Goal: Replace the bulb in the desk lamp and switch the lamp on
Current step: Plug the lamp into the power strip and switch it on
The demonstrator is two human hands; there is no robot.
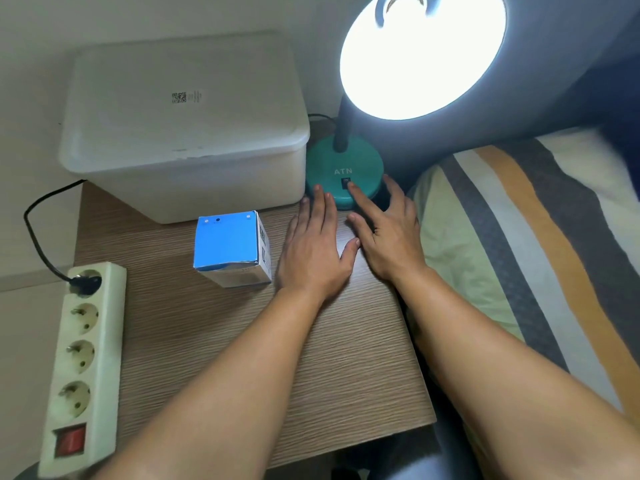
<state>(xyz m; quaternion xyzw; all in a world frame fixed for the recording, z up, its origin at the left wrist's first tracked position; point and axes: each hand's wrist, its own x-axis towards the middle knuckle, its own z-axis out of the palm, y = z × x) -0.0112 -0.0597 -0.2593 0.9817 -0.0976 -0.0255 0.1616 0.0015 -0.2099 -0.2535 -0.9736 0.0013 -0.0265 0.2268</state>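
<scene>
Teal and round, the desk lamp's base sits at the back of a wood-grain counter, its dark neck rising to a shade that glows bright white, so the bulb inside is lit. The person's right hand reaches to the base with its forefinger on the small black switch; its grip is open and holds nothing. The left hand lies flat with spread fingers, fingertips touching the base's near edge, also empty. A blue and white bulb box stands just left of that hand, a large white plastic tub behind it. A black cord runs to a power strip at the counter's left edge. The task looks essentially finished. The likely slip is a second press on the switch, darkening the lamp again, or a withdrawing arm knocking the box or nudging the light base.
</scene>
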